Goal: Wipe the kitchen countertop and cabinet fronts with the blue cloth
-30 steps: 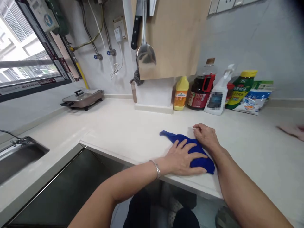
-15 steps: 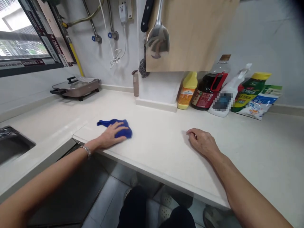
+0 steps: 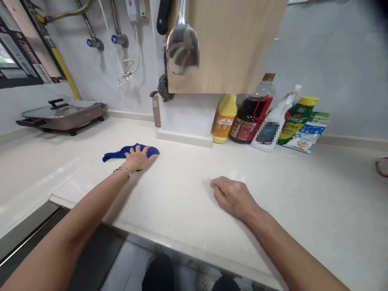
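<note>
My left hand point(image 3: 138, 158) lies with spread fingers on a blue cloth point(image 3: 117, 154), pressing it flat against the white countertop point(image 3: 182, 210). The cloth is bunched beneath the palm and trails out to the left; part of it is hidden under the hand. A silver bracelet point(image 3: 124, 173) circles my left wrist. Resting on the counter to the right, my right hand point(image 3: 233, 196) is loosely curled, its thumb side toward the middle. Nothing shows in its fingers.
An electric pan point(image 3: 63, 115) sits at the back left. A brown bottle point(image 3: 155, 109) stands beside the wall column. Along the back wall are a yellow bottle point(image 3: 224, 119), a dark sauce jug point(image 3: 247, 121), a white spray bottle point(image 3: 268, 131), a green bottle point(image 3: 295, 119) and a bag point(image 3: 307, 133). A spatula point(image 3: 182, 48) hangs above.
My left hand has pushed the blue cloth away from the counter's front edge, toward the back wall. My right hand keeps its curled pose on the counter. The camera view has shifted.
</note>
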